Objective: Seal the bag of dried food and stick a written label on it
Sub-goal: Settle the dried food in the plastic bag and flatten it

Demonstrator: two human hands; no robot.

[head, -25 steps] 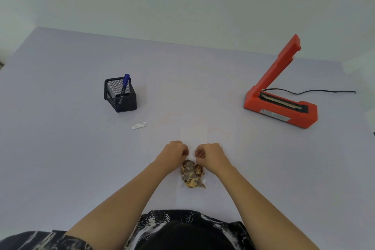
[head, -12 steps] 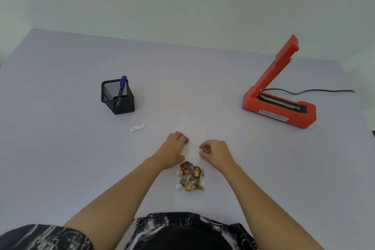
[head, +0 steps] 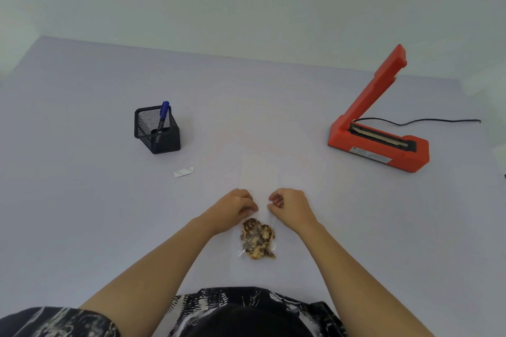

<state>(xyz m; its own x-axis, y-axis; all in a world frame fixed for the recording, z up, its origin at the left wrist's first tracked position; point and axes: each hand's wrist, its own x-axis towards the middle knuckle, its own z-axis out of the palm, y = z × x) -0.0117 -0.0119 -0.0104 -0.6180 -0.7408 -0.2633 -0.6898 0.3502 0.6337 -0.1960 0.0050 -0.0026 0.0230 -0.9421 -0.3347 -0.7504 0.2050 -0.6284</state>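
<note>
A clear plastic bag (head: 258, 172) lies flat on the table in front of me, its dried brown food (head: 257, 241) bunched at the near end. My left hand (head: 235, 208) and my right hand (head: 290, 206) rest on the bag just beyond the food, fingers curled and pinching the film on either side. The bag's empty far part stretches away from my hands. A small white label (head: 184, 172) lies to the left on the table. An orange heat sealer (head: 379, 142) stands at the right with its arm raised.
A black mesh pen holder (head: 157, 131) with a blue pen (head: 163, 115) stands at the left, behind the label. The sealer's black cord (head: 427, 120) runs off to the right. The lilac table (head: 82, 213) reaches to a pale wall.
My hands drew apart along the bag and then came closer again, staying just beyond the food. The view shifted slightly.
</note>
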